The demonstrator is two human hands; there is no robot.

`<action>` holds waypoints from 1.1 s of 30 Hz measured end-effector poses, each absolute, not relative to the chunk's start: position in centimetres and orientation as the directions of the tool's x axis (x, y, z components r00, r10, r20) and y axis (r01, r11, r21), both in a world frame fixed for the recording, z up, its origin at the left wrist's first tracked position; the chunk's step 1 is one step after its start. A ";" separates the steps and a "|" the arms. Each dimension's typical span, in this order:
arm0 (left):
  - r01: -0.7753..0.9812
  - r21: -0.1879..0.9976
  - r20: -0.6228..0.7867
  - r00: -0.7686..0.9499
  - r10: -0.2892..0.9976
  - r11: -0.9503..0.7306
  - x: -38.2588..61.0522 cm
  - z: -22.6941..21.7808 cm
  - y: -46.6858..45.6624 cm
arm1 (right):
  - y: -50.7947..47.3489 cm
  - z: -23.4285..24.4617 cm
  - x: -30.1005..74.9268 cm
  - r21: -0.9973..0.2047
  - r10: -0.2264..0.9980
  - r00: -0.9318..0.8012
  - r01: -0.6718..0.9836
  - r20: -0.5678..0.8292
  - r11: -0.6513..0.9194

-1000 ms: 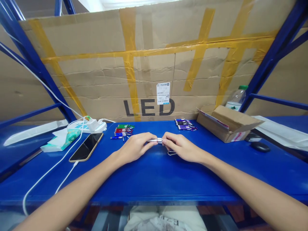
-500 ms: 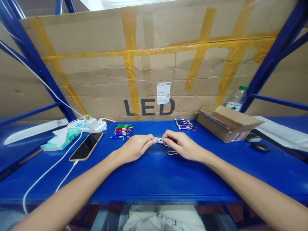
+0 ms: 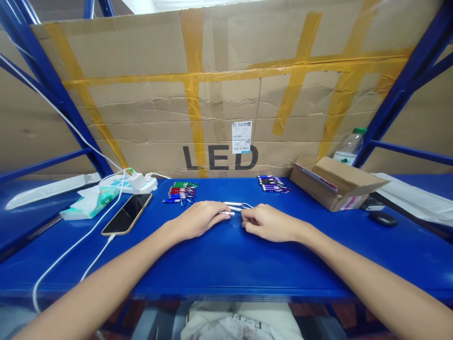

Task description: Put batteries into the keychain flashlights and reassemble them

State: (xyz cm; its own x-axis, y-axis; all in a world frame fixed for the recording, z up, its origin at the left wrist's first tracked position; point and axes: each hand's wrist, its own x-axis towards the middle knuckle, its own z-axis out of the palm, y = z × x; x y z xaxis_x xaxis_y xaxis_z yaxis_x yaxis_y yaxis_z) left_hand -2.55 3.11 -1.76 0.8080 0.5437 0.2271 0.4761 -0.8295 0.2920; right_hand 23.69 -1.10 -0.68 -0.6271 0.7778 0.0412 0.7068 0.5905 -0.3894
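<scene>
My left hand is closed on a small silver keychain flashlight, whose end pokes out past the thumb and fingertips. Just behind it on the blue table lie silver flashlights with a carabiner clip. My right hand is closed beside them, its fingers curled inward near the flashlight's tip; what they hold is hidden. To the left rests a group of green, red and blue keychain flashlights. Further back on the right lie several purple, blue and black keychain flashlights.
An open cardboard box stands back right, near a bottle and a black mouse. On the left are a phone on a white cable, a tissue pack and a power strip. A cardboard sheet backs the table.
My hands have drawn slightly apart and toward me. The silver flashlights behind are now uncovered. The carabiner clip that hung below my right hand no longer shows there.
</scene>
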 end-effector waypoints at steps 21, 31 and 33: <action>0.454 0.316 0.234 0.814 0.532 -0.833 -2.6 -1.8 2.9 | -0.6 -0.5 24.3 -0.222 0.878 -0.478 0.854 0.015 0.470; 0.511 0.285 0.204 0.794 0.572 -0.811 -2.8 -1.6 3.0 | -0.3 -0.8 24.7 -0.230 0.865 -0.502 0.839 0.019 0.492; 0.511 0.293 0.211 0.790 0.576 -0.808 -2.9 -1.5 3.1 | -0.4 -0.9 24.7 -0.231 0.858 -0.513 0.831 0.032 0.506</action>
State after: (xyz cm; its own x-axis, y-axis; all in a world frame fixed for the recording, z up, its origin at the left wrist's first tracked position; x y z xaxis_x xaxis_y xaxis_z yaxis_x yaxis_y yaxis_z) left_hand -2.87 3.06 -1.54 0.7899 0.5758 0.2108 0.5110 -0.8082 0.2929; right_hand 24.66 -0.36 -0.89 -0.5134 0.8576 0.0321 0.8309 0.5061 -0.2313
